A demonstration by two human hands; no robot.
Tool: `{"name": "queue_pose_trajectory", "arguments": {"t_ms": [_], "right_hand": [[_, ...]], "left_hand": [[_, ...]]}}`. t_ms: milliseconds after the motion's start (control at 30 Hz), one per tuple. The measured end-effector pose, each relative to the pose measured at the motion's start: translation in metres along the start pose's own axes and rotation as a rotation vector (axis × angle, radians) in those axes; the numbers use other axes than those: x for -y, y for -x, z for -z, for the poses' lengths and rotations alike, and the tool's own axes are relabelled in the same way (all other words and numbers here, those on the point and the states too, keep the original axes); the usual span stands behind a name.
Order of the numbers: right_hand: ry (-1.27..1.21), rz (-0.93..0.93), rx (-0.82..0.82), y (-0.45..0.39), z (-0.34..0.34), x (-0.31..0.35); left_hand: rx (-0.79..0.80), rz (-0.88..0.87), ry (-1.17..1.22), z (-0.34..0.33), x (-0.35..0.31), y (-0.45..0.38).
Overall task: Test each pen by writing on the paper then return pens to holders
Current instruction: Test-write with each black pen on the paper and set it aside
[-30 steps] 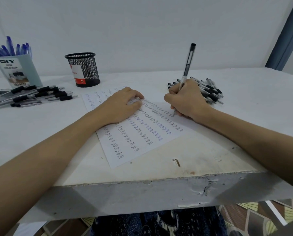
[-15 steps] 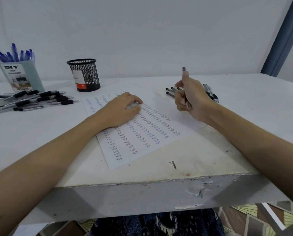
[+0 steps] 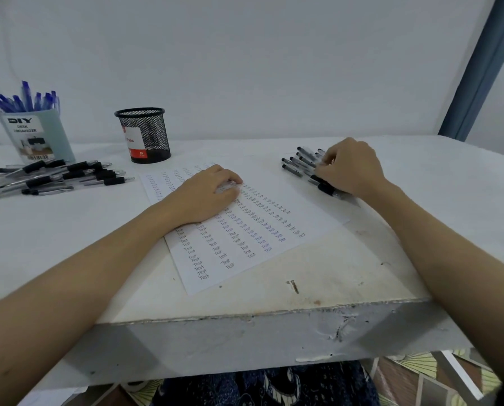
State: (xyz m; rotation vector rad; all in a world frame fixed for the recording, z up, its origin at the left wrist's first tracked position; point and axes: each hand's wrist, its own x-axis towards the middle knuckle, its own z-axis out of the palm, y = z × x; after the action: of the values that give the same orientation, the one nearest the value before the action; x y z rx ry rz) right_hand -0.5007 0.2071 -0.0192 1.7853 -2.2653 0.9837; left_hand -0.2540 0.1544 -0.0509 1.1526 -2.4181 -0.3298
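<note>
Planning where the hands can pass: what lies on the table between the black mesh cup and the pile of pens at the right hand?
In the head view, only bare white tabletop lies between the mesh cup and the right pile of pens; the paper's far edge sits just nearer.

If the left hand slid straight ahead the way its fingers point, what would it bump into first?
Probably the pile of black pens under the right hand. The left hand points right across the paper, though depth is unclear.

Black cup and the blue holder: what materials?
Black cup: looks like metal wire mesh, matte black; the wall shows an open lattice under a solid rim. Blue holder: smooth, matte pale blue with a printed label; plastic or card, cannot tell.
</note>
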Motion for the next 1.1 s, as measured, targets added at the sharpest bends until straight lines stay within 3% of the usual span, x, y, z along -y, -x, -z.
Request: {"name": "queue_pose_trajectory", "arguments": {"t_ms": [200, 400, 633, 900, 1100], "right_hand": [[0.033, -0.020, -0.100, 0.000, 0.004, -0.004], [0.080, -0.035, -0.052, -0.001, 0.002, -0.005], [-0.150, -0.024, -0.178, -0.001, 0.008, 0.011], [-0.149, 0.409, 0.242, 0.000, -0.009, 0.132], [-0.016, 0.719, 0.396, 0.019, -0.074, 0.248]], "left_hand": [[-0.001, -0.006, 0.006, 0.001, -0.001, 0.001], [-0.012, -0.009, 0.005, 0.000, 0.000, 0.000], [-0.078, -0.079, -0.020, 0.003, -0.001, 0.003], [-0.146, 0.043, -0.112, 0.063, 0.037, 0.053], [-0.211, 0.290, -0.202, 0.116, 0.104, 0.148]]}}
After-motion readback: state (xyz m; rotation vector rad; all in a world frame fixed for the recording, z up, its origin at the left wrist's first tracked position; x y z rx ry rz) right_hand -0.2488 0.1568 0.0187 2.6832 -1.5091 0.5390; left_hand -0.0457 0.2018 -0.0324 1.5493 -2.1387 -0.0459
